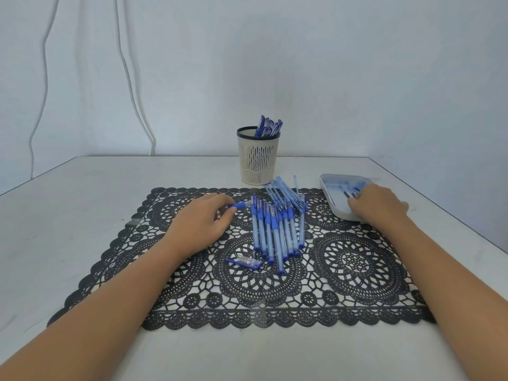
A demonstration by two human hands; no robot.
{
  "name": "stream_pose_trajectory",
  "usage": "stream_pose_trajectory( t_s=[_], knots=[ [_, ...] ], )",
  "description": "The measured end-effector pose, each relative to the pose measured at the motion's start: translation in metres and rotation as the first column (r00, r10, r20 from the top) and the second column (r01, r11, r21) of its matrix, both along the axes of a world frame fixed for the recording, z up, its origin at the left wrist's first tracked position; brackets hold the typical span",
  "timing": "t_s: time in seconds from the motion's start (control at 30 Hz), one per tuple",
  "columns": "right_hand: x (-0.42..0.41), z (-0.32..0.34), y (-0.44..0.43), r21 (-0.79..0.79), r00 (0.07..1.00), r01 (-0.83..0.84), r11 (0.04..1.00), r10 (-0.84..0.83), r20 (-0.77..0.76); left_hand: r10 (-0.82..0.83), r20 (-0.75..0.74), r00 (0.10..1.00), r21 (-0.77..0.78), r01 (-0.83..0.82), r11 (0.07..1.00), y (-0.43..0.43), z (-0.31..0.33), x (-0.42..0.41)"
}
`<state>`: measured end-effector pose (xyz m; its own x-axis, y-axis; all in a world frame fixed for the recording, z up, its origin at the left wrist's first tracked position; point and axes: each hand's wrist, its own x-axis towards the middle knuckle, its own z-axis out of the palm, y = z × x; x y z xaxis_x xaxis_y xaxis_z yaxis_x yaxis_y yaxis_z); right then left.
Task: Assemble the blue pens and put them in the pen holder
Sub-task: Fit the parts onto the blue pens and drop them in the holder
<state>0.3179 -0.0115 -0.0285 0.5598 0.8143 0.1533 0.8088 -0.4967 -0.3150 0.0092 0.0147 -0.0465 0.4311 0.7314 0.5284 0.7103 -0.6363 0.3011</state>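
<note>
A cream pen holder (pixel 258 160) with a dark rim stands at the back middle of the table, with several blue pens (pixel 268 127) sticking out of it. Several blue pen barrels (pixel 276 232) lie side by side on the black lace mat (pixel 357 259). Thin blue refills (pixel 284 192) lie fanned just behind them. A loose blue cap (pixel 244 262) lies in front of the barrels. My left hand (pixel 200 224) pinches the blue grip end of a pen barrel (pixel 240 205). My right hand (pixel 376 204) reaches into a pale tray (pixel 330 185) of small pen parts, fingertips hidden.
The white table's far edge runs right behind the pen holder, against a white wall. The tray sits at the mat's right rear corner, close to the table's right edge. White cables hang down the wall at the left.
</note>
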Motion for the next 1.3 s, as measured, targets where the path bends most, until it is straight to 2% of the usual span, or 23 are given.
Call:
stream_pose_trajectory(
  t_s=[0.13,0.37,0.5,0.57,0.63,0.7,0.8,0.93,1.3],
  knots=[
    [-0.002,0.001,0.003,0.019,0.993,-0.029,0.999,0.031,-0.111,0.0,0.002,1.0,0.003,0.0,1.0,0.0,0.0,0.0],
    [-0.006,0.003,0.005,-0.027,0.992,0.04,0.999,-0.043,-0.121,-0.006,0.0,1.0,0.009,0.006,1.0,0.002,-0.001,0.0],
    [-0.009,-0.001,0.007,0.137,0.993,0.062,0.989,-0.048,-0.108,-0.011,0.004,1.0,0.009,0.011,1.0,0.003,-0.002,0.0],
    [-0.016,0.002,0.004,0.296,0.993,-0.025,0.955,0.059,-0.105,-0.019,0.014,1.0,0.003,0.019,1.0,0.004,-0.002,-0.001],
    [-0.03,0.009,-0.002,0.439,0.953,-0.194,0.877,0.276,-0.129,-0.038,0.012,0.999,0.005,0.038,0.999,0.005,-0.003,-0.001],
    [-0.046,0.015,-0.01,0.487,0.871,-0.357,0.797,0.472,-0.135,-0.06,0.009,0.998,0.003,0.06,0.998,0.006,-0.004,-0.002],
    [-0.065,0.017,-0.019,0.458,0.77,-0.512,0.727,0.624,-0.129,-0.073,0.008,0.997,-0.008,0.073,0.997,0.005,-0.003,-0.003],
    [-0.08,0.014,-0.026,0.454,0.718,-0.564,0.69,0.681,-0.144,-0.072,0.006,0.997,-0.009,0.072,0.997,0.003,-0.002,-0.002],
    [-0.078,0.012,-0.026,0.506,0.73,-0.502,0.702,0.657,-0.187,-0.083,0.026,0.996,-0.029,0.084,0.996,0.004,-0.002,-0.003]
  ],
)
